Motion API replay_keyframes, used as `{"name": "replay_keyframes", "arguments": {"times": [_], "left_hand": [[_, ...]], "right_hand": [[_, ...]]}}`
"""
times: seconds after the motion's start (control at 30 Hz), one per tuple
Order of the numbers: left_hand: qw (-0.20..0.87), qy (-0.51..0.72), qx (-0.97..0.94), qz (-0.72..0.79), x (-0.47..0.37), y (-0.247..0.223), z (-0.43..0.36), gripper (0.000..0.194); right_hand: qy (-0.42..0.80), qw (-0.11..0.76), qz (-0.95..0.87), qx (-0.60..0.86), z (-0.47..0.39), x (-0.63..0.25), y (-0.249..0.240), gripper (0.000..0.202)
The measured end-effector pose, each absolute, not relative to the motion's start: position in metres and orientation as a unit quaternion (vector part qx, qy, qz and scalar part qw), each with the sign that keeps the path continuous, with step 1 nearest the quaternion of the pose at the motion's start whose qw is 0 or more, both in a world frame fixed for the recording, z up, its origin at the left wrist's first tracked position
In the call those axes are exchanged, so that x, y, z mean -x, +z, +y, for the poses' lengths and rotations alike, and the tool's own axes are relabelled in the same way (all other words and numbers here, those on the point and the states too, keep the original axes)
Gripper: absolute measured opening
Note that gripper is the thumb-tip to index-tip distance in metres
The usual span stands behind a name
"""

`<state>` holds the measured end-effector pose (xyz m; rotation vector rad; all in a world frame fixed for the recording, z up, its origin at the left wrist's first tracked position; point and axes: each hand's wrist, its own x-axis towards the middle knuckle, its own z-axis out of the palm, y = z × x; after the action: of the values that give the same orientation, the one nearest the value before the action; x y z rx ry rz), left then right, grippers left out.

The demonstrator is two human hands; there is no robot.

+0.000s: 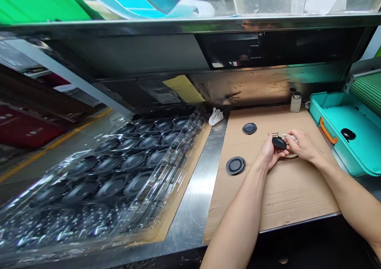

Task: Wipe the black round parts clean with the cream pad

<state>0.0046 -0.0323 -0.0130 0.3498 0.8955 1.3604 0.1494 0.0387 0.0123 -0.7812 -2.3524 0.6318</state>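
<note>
My left hand point(269, 153) is closed around a small black oval case-like part point(279, 143), held up over a cardboard sheet point(285, 205). Close against its right side, my right hand point(303, 146) pinches a bit of white cloth point(289, 137) near the part's upper edge. A pale round-edged thing point(293, 156) shows partly beneath the hands; its kind is hidden. To the left on the cardboard lie two flat black round parts, a nearer one point(235, 165) and a farther one point(249, 128).
Clear plastic trays point(178, 162) filled with several black round parts stand at left. A teal bin point(339, 106) at right holds a black part point(348, 134). A small bottle point(295, 103) stands at the cardboard's back edge. A crumpled white cloth point(216, 116) lies beside the trays. A metal shelf point(178, 25) crosses above.
</note>
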Motion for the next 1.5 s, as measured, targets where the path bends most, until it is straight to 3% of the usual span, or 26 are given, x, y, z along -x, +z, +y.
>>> {"name": "replay_keyframes", "arguments": {"times": [0.5,0.73,1.0,1.2,1.5], "left_hand": [[0.600,0.558,-0.277,0.502,-0.021,-0.009,-0.037,0.076],[0.588,0.544,-0.304,0.516,-0.020,-0.011,-0.038,0.067],[0.599,0.530,-0.267,0.537,-0.020,-0.007,-0.038,0.064],[0.599,0.538,-0.266,0.530,-0.020,-0.009,-0.037,0.065],[0.594,0.540,-0.275,0.529,-0.020,-0.010,-0.037,0.063]], "right_hand": [[0.208,0.209,-0.904,0.311,0.039,-0.153,0.015,0.023],[0.179,0.227,-0.911,0.294,0.040,-0.156,0.022,0.023],[0.186,0.158,-0.924,0.294,0.049,-0.165,0.025,0.024],[0.235,0.204,-0.902,0.299,0.043,-0.163,0.033,0.023],[0.180,0.176,-0.926,0.281,0.046,-0.162,0.022,0.028]]}}
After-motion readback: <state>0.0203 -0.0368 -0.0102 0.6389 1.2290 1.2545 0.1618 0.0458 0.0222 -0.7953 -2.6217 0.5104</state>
